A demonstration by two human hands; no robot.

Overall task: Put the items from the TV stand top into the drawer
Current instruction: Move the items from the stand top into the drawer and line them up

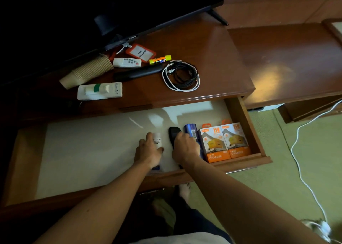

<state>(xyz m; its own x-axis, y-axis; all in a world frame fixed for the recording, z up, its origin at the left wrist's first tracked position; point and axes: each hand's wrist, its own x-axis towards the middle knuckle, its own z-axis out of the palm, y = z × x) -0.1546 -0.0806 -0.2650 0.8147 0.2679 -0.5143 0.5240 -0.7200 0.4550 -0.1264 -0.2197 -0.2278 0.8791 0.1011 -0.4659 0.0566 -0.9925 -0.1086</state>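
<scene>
Down in the open drawer [244,117], both your hands were at work near its right end. Your left hand [149,151] had its fingers curled round a white bottle [157,140] lying on the pale drawer floor. Your right hand [186,147] gripped a black remote [174,133] just right of the bottle, its far end poking out past your fingers. Right of that remote lay a blue box [190,131], and next to it stood two orange charger boxes [224,141] side by side against the drawer's right wall.

On the stand top [212,45], farther back, several things were still waiting: a white remote [100,91] at the near left, a stack of paper cups [87,70] lying on its side behind it, a small white keypad remote [127,62], a long black remote [137,73], a red badge holder [141,52], a yellow glue stick [160,59], and a coil of black and white cables [181,75] to the right. The TV [111,6] stood at the far left.
</scene>
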